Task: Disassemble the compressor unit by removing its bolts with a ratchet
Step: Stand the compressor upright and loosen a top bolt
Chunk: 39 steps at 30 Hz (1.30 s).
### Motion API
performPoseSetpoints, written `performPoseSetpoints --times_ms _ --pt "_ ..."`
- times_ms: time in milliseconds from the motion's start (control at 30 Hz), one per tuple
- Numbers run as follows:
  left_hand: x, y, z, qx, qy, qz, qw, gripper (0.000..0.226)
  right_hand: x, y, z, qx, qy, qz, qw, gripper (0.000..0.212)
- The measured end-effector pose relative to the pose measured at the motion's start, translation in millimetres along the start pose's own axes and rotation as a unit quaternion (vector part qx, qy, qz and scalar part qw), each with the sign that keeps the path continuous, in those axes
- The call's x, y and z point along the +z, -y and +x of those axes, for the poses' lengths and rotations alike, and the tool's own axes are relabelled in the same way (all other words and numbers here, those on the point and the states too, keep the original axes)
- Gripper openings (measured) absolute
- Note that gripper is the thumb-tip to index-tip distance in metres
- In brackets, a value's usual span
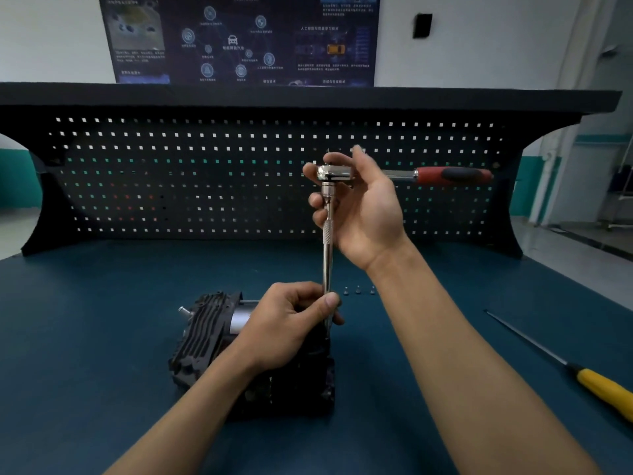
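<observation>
A black, finned compressor unit (202, 337) sits on a dark teal workbench (85, 337), left of centre and close to the viewer. The left hand (291, 323) rests over the unit's right side. Its thumb and curled fingers pinch the lower end of a ratchet (327, 262), whose long extension stands upright on the unit. Three small loose bolts (358, 289) lie on the bench just beyond. The right hand (363, 207) curls around the ratchet's head, and the red handle points right. A yellow-handled screwdriver (603, 389) lies far right.
</observation>
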<state>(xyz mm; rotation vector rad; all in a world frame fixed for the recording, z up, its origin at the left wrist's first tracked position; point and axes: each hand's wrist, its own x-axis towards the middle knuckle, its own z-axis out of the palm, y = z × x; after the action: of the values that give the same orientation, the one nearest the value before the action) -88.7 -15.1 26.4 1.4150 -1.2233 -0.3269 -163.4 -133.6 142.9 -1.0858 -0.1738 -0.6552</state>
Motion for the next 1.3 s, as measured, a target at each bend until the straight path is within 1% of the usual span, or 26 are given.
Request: performPoseSetpoints --times_ms 133,233,333,400,533,700,767,800,833,900,967,1033,1133,1233,1300 --pt "2.6 0.0 1.6 0.011 -0.001 0.022 1.000 0.037 -11.5 6.8 10.9 0.004 -0.006 0.015 1.000 0.054" --pt "1.8 -0.3 2.5 0.007 0.003 0.023 1.000 0.032 -12.0 4.6 17.4 0.023 -0.008 0.036 0.999 0.057" --pt "1.1 0.2 4.0 -0.002 0.008 0.009 1.000 0.033 -5.9 2.1 20.9 0.033 0.009 0.046 0.998 0.058" --pt "0.4 -1.8 2.5 -0.004 0.008 -0.002 1.000 0.036 -2.1 1.0 21.0 0.052 0.037 0.078 0.995 0.059" --pt "0.0 -6.7 0.3 0.004 0.017 0.022 1.000 0.038 -3.2 -2.8 22.1 0.087 0.107 0.164 0.977 0.062" --pt "0.5 -7.1 1.1 0.013 0.043 0.038 0.998 0.038 -9.0 -10.3 28.0 0.107 0.211 0.276 0.932 0.072" --pt "-0.6 -4.2 1.8 0.014 0.055 0.032 0.998 0.039 -13.6 -10.7 29.2 0.105 0.229 0.297 0.921 0.072" --pt "-1.8 -2.9 2.7 0.017 0.058 0.030 0.998 0.039 -13.9 -11.3 30.1 0.106 0.227 0.295 0.922 0.070" --pt "-2.8 -1.7 4.0 0.018 0.059 0.028 0.998 0.038 -12.9 -12.3 31.1 0.108 0.211 0.281 0.930 0.067" --pt "-4.2 0.7 6.4 0.015 0.055 0.023 0.998 0.038 -9.5 -14.1 32.9 0.101 0.154 0.222 0.957 0.063" --pt "-5.2 3.7 6.7 0.014 0.047 0.018 0.999 0.038 -3.0 -13.3 31.8 0.069 0.094 0.130 0.985 0.059" --pt "-6.5 5.5 5.2 0.016 0.040 0.020 0.999 0.033 4.1 -12.1 29.2 0.025 0.057 0.037 0.997 0.055" --pt "-7.6 7.1 5.4 0.024 0.023 0.029 0.999 0.035 11.5 -13.5 24.8 -0.051 0.007 -0.081 0.995 0.051" --pt "-5.8 5.7 4.9 0.017 0.013 0.015 1.000 0.035 14.4 -14.0 21.1 -0.092 -0.024 -0.133 0.987 0.050" --pt "-4.5 2.9 3.9 0.011 0.010 0.018 1.000 0.034 13.1 -13.1 19.1 -0.131 -0.055 -0.184 0.973 0.049"
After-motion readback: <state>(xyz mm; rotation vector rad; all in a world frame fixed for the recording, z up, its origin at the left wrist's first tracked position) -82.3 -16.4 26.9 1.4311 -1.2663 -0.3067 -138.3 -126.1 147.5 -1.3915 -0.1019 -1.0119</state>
